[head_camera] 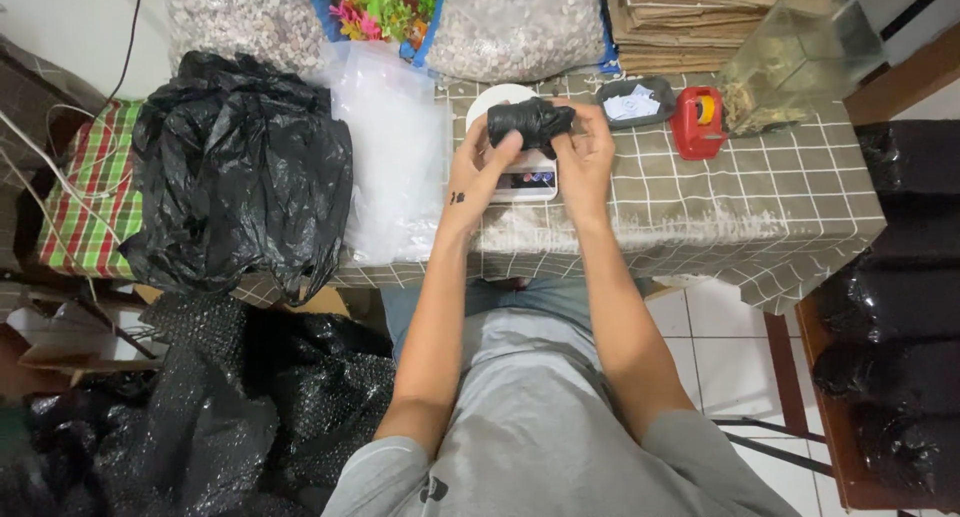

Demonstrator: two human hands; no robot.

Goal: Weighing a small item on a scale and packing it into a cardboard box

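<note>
Small black wrapped package (530,124) above white scale's dark screen (526,181).

We see both hands raised over the tabletop (800,192), which wears a grey checked cloth. The left hand (478,167) and the right hand (585,157) close their grip on a small black wrapped bundle (530,123), held just above a white scale (527,175). A big black plastic bag (240,167) and clear bags (395,157) lie to the left; a red tape dispenser (698,122) stands to the right.
</note>
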